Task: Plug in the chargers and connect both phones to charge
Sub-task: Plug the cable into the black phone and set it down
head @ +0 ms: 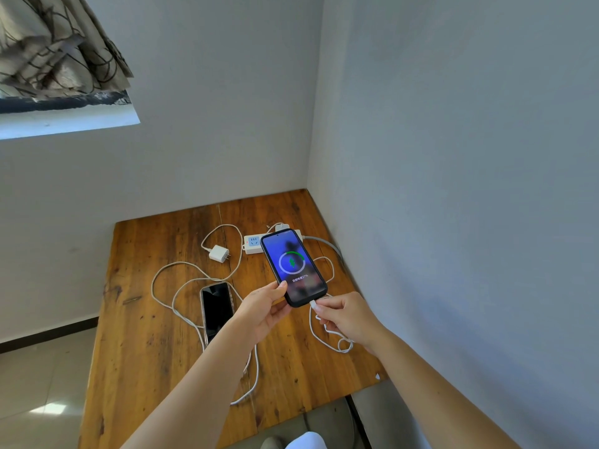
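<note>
My left hand [264, 307] holds a dark-cased phone [293, 265] by its lower left corner, lifted above the wooden table [146, 335]. Its screen is lit with a green charging ring. My right hand [345, 317] pinches the white cable plug [313, 304] seated in the phone's bottom port. A white power strip [253, 244] lies behind the phone, with one white charger [282, 227] plugged into it. A second white charger [219, 253] lies loose on the table, prongs free. A second phone [215, 307] with a dark screen lies flat to the left.
White cable [175, 306] loops wide across the table around the dark phone and runs to the front edge. The table sits in a corner with walls behind and to the right. A curtain [55, 43] hangs at the upper left. Tiled floor lies to the left.
</note>
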`<action>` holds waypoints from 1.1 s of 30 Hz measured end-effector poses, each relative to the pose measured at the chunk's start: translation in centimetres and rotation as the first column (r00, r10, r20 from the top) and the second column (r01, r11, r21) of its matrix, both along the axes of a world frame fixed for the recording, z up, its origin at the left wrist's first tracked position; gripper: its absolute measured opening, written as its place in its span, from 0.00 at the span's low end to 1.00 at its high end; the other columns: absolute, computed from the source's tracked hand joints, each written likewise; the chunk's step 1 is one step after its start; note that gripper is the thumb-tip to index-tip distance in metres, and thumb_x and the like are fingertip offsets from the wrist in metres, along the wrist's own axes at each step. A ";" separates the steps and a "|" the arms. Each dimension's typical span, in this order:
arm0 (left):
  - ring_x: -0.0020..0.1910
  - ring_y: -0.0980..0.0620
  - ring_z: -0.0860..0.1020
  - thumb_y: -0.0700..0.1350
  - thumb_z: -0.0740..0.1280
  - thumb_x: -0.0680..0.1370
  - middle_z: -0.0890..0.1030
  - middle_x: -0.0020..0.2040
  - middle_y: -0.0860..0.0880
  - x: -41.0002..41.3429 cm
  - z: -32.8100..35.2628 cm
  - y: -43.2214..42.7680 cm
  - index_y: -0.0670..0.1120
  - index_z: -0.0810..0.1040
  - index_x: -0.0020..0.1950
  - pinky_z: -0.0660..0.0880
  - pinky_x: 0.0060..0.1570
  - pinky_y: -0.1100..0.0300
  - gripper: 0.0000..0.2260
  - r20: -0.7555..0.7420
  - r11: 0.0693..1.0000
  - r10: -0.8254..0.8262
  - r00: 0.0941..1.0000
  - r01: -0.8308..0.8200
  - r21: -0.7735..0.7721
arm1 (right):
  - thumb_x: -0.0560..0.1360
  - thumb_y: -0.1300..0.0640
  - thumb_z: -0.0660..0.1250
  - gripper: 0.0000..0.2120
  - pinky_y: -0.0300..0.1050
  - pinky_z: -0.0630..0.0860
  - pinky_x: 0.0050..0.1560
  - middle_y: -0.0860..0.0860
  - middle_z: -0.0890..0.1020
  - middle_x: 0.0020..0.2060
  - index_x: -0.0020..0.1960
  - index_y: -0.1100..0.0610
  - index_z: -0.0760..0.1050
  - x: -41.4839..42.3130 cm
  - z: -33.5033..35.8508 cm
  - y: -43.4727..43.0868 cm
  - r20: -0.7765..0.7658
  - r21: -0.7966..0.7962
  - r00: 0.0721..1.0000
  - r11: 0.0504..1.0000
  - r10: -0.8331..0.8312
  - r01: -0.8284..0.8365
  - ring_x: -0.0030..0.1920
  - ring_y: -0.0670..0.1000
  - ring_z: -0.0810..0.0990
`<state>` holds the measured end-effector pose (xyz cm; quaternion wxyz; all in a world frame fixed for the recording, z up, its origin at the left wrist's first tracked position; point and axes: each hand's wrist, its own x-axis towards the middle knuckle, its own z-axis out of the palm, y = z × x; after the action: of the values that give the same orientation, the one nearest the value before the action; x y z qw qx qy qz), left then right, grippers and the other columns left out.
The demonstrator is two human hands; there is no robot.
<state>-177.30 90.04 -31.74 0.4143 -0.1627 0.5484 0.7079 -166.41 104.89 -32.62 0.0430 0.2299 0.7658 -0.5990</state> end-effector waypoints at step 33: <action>0.50 0.50 0.81 0.44 0.67 0.77 0.83 0.53 0.44 -0.8 -1.7 0.9 0.46 0.76 0.60 0.77 0.33 0.61 0.12 -0.002 0.997 -0.034 0.999 0.034 -0.069 | 0.75 0.53 0.68 0.06 0.40 0.80 0.41 0.50 0.84 0.38 0.50 0.50 0.82 -0.4 -0.8 1.0 0.064 0.018 0.998 1.000 0.017 -0.019 0.39 0.48 0.82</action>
<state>-178.12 90.96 -33.46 0.4196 -0.1663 0.5758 0.6817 -166.82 105.91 -33.39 0.0709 0.2424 0.7717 -0.5836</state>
